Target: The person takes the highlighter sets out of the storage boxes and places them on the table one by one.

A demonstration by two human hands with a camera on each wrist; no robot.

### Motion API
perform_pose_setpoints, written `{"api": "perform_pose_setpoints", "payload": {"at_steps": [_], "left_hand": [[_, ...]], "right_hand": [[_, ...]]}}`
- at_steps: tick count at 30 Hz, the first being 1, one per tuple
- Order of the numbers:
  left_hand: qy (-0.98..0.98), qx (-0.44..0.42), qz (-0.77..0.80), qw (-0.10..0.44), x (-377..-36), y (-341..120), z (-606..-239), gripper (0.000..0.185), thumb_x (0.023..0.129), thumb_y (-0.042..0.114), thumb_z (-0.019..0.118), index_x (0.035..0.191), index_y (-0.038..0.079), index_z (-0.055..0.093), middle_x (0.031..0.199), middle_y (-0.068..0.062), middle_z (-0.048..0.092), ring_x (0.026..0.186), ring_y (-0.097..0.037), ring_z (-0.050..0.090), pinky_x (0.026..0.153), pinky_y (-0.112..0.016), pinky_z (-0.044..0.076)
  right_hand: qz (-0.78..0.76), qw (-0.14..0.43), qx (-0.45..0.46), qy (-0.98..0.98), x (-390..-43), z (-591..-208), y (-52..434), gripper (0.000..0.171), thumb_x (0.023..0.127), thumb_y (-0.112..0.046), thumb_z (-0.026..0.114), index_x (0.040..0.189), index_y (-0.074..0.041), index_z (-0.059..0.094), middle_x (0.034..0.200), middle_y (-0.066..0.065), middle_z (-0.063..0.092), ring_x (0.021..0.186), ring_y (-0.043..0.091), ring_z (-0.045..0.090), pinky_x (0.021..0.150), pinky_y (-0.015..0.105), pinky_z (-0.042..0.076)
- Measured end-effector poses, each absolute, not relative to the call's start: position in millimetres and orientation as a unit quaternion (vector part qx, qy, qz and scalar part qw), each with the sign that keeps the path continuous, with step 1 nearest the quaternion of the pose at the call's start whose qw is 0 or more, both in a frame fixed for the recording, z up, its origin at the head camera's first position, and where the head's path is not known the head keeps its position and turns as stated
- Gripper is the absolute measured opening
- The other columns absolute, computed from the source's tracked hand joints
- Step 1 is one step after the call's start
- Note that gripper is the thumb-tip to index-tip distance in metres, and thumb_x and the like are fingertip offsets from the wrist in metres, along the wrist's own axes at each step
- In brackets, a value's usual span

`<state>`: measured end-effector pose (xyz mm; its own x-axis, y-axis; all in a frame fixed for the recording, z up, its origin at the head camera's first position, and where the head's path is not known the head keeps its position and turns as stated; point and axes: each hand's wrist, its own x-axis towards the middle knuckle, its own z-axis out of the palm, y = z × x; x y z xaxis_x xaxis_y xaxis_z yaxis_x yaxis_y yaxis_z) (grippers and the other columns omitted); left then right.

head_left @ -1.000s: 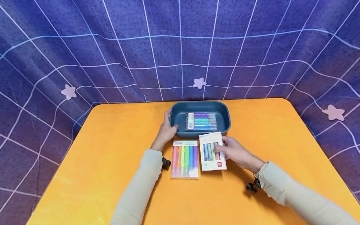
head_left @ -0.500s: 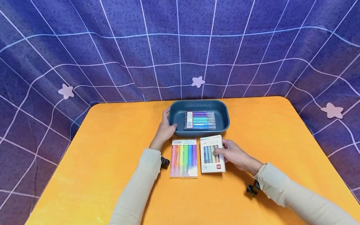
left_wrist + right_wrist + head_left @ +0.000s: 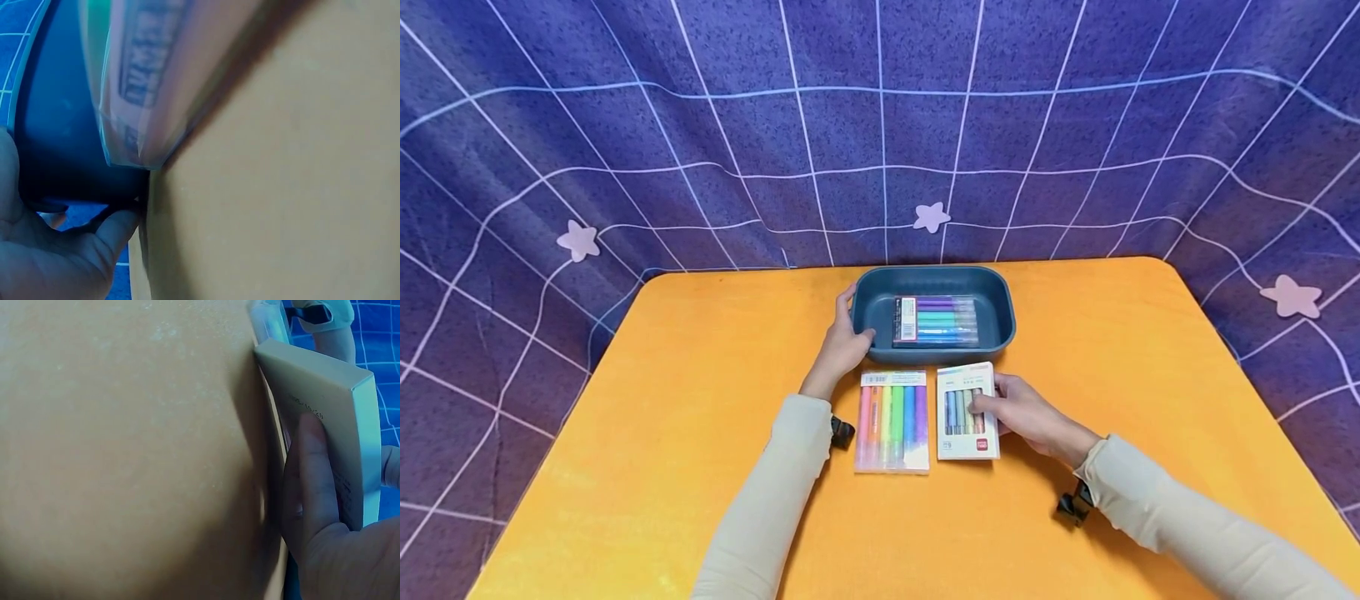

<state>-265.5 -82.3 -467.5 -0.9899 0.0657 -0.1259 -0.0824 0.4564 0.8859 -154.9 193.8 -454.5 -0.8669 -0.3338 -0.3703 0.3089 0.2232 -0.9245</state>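
Note:
My right hand holds a white windowed box of markers, thumb over the front. In the right wrist view its fingers lie along the printed back of the box, between it and the orange surface. My left hand grips the near left corner of a dark blue plastic bin, thumb at the front wall. Inside the bin lies a clear pack of purple, teal and blue pens. A clear pack of rainbow highlighters lies in front of the bin, just left of the white box.
The orange table extends to both sides of the bin. Behind it hangs a blue curtain with a white grid and pale stars. Each wrist wears a small black camera mount, such as the left mount.
The white marker box has come slightly down and toward me and now stands straighter beside the highlighter pack. My left hand stays at the bin's corner.

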Motion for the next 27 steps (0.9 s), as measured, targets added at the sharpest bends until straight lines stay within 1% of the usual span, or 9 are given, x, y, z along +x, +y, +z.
{"api": "perform_pose_setpoints", "payload": {"at_steps": [9, 16, 19, 22, 27], "left_hand": [[0.849, -0.004, 0.524, 0.070, -265.4, -80.4, -466.8, 0.080, 0.098, 0.010, 0.054, 0.158, 0.040, 0.010, 0.162, -0.020, 0.034, 0.148, -0.039, 0.036, 0.121, -0.062, 0.029], [0.850, -0.008, 0.522, 0.067, -265.2, -81.4, -467.6, 0.081, 0.097, 0.011, 0.054, 0.158, 0.040, 0.010, 0.161, -0.021, 0.034, 0.147, -0.041, 0.037, 0.120, -0.062, 0.030], [0.851, -0.008, 0.521, 0.067, -264.8, -82.0, -467.8, 0.081, 0.097, 0.011, 0.055, 0.158, 0.040, 0.010, 0.161, -0.021, 0.035, 0.147, -0.040, 0.037, 0.120, -0.062, 0.030], [0.851, -0.007, 0.521, 0.067, -264.9, -82.2, -467.9, 0.081, 0.097, 0.011, 0.055, 0.158, 0.040, 0.009, 0.162, -0.021, 0.035, 0.147, -0.040, 0.037, 0.120, -0.062, 0.030], [0.851, -0.006, 0.521, 0.068, -265.4, -82.2, -466.6, 0.081, 0.098, 0.011, 0.054, 0.158, 0.040, 0.009, 0.163, -0.021, 0.033, 0.149, -0.039, 0.036, 0.121, -0.061, 0.029]], "right_hand": [[-0.606, 0.246, 0.008, 0.757, -154.4, -458.5, 194.1, 0.045, 0.097, -0.011, 0.053, 0.136, 0.010, 0.047, 0.107, 0.020, 0.073, 0.080, 0.018, 0.074, 0.071, 0.038, 0.064], [-0.590, 0.256, 0.007, 0.766, -154.9, -457.8, 193.5, 0.046, 0.098, -0.015, 0.052, 0.137, 0.010, 0.047, 0.106, 0.019, 0.074, 0.079, 0.018, 0.075, 0.070, 0.038, 0.064], [-0.582, 0.259, 0.014, 0.771, -155.7, -458.3, 193.5, 0.045, 0.098, -0.015, 0.053, 0.136, 0.009, 0.048, 0.102, 0.018, 0.074, 0.077, 0.018, 0.075, 0.069, 0.037, 0.063], [-0.569, 0.260, 0.019, 0.780, -156.1, -457.9, 193.4, 0.047, 0.098, -0.016, 0.054, 0.138, 0.007, 0.045, 0.103, 0.018, 0.074, 0.076, 0.018, 0.074, 0.067, 0.037, 0.063], [-0.543, 0.250, 0.040, 0.801, -154.2, -455.7, 192.9, 0.054, 0.098, -0.022, 0.061, 0.139, 0.003, 0.039, 0.106, 0.019, 0.071, 0.074, 0.017, 0.073, 0.064, 0.036, 0.062]]}}
